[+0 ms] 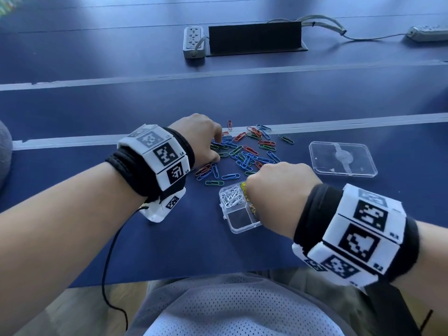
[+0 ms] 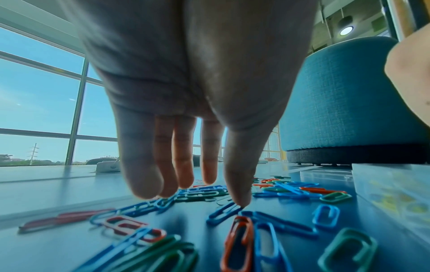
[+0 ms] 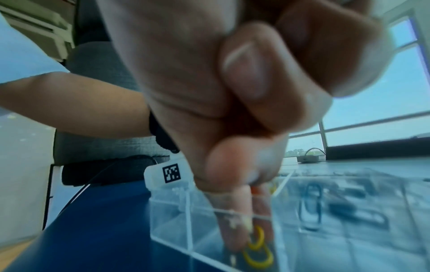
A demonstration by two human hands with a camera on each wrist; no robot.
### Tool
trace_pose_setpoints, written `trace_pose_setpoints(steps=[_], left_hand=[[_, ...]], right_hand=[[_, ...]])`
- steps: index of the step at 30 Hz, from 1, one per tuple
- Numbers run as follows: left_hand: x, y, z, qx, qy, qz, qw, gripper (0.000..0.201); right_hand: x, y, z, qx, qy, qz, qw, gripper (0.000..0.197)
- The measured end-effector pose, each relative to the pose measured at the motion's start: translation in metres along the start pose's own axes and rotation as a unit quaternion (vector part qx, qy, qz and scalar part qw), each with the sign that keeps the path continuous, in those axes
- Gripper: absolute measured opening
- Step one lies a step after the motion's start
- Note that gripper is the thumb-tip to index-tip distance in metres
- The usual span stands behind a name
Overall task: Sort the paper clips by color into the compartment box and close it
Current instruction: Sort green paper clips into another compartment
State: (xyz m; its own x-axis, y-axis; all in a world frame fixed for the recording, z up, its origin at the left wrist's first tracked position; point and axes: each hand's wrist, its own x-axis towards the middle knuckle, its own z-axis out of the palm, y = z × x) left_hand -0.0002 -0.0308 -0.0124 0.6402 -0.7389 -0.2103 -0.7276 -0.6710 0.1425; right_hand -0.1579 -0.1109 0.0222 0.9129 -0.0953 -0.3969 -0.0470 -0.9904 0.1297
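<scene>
A loose pile of blue, red and green paper clips [image 1: 244,151] lies on the blue table. My left hand [image 1: 215,146] reaches into its left side with straight fingers; the thumb tip touches a blue clip [image 2: 223,213] and nothing is gripped. The clear compartment box [image 1: 240,221] stands open near the table's front, with white clips [image 1: 231,196] in one cell and one bare cell beside them. My right hand [image 1: 278,183] is over the box, thumb and forefinger down in a cell, pinching a yellow paper clip [image 3: 256,238] above another yellow one [image 3: 258,257].
The clear lid [image 1: 341,158] lies flat to the right of the pile. At the back are a power strip [image 1: 194,41], a black stand [image 1: 254,37] and a second strip with cable [image 1: 426,33]. White tape lines cross the table. A blue pouf [image 2: 349,101] stands beyond.
</scene>
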Motion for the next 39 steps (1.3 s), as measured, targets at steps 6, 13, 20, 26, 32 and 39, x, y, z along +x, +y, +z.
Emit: trace_pose_setpoints(steps=[6,13,20,26,32,39], left_hand=[[0.002,-0.002,0.001,-0.012,-0.004,-0.003,1.0,0.025],[0.001,-0.001,0.001,-0.018,-0.001,0.012,1.0,0.014],[0.001,-0.002,0.002,-0.02,0.01,0.017,1.0,0.011],[0.003,-0.007,0.002,-0.029,0.01,0.022,0.999,0.008],[0.007,-0.009,-0.003,-0.042,0.024,0.023,0.999,0.008],[0.0,0.004,-0.014,-0.116,0.029,0.05,0.992,0.004]], right_hand=[[0.009,0.006,0.005,0.045,0.005,0.027,0.999,0.029],[0.012,0.018,0.002,0.153,0.03,0.006,0.988,0.034],[0.021,0.022,-0.005,0.158,0.055,0.014,0.986,0.031],[0.004,0.009,-0.007,0.045,0.049,0.0,0.998,0.03],[0.005,-0.001,-0.001,-0.017,0.018,-0.017,1.0,0.035],[0.01,0.002,-0.003,0.003,0.014,-0.003,1.0,0.036]])
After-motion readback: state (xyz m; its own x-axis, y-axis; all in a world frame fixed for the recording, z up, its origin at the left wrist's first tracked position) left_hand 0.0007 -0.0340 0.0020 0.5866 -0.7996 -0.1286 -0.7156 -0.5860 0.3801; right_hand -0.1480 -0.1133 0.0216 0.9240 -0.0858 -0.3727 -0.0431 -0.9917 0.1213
